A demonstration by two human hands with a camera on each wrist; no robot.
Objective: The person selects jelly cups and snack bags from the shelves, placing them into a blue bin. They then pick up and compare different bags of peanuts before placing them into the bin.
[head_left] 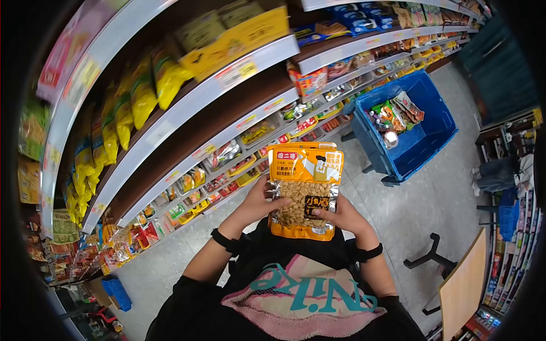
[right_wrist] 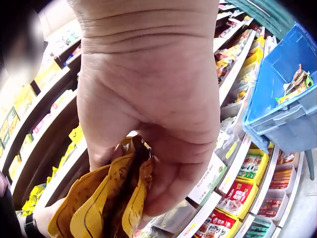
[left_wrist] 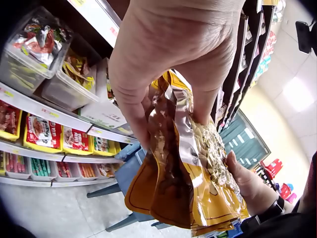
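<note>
A small stack of orange snack bags (head_left: 304, 190), the front one with a clear window of nuts, is held upright before the chest. The left hand (head_left: 264, 200) grips its left edge, thumb on the front; the right hand (head_left: 348, 215) grips the right edge the same way. In the left wrist view the left hand (left_wrist: 173, 54) pinches the layered bags (left_wrist: 171, 183) between thumb and fingers. The right wrist view has the right hand (right_wrist: 151, 99) round the other edge of the bags (right_wrist: 106, 198), their layers fanned apart at the bottom.
Shelves with yellow bags (head_left: 142, 94) and bins of small packets curve along the left and front. A blue crate (head_left: 435, 128) on legs, holding several packets, stands front right. A wooden board (head_left: 463, 284) and black stand legs (head_left: 435, 250) are at the right. Another person's legs (head_left: 496, 173) show at far right.
</note>
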